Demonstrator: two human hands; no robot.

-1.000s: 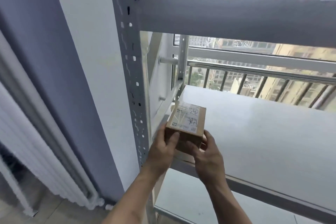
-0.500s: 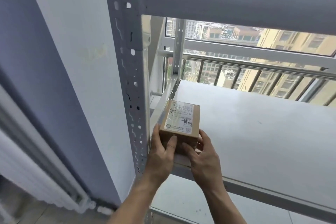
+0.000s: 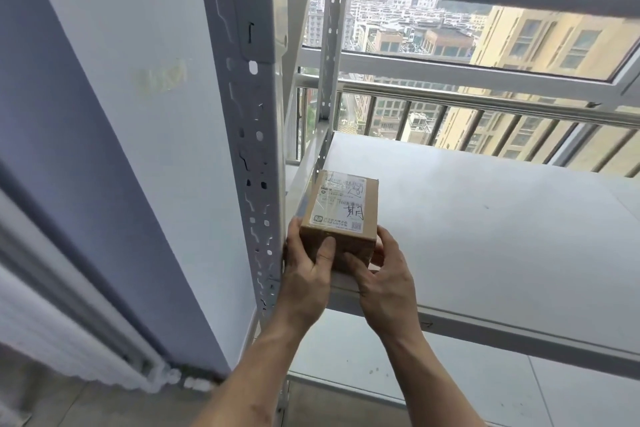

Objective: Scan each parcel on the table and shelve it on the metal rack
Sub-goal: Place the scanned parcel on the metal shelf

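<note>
Now both hands (image 3: 341, 274) grip parcel (image 3: 341, 215) (label up) on shelf (image 3: 485, 236).

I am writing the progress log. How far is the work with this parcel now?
Done: the parcel is at the front left corner of the rack shelf, label up. In hand: both hands, left and right, grip its near end. Left: letting go. Whether it was scanned, or other parcels remain, cannot be seen.

The cardboard parcel (image 3: 337, 218) is looking brown, wearing a white label (image 3: 341, 204) with black writing; the metal rack (image 3: 249, 114) is showing pale grey.
</note>
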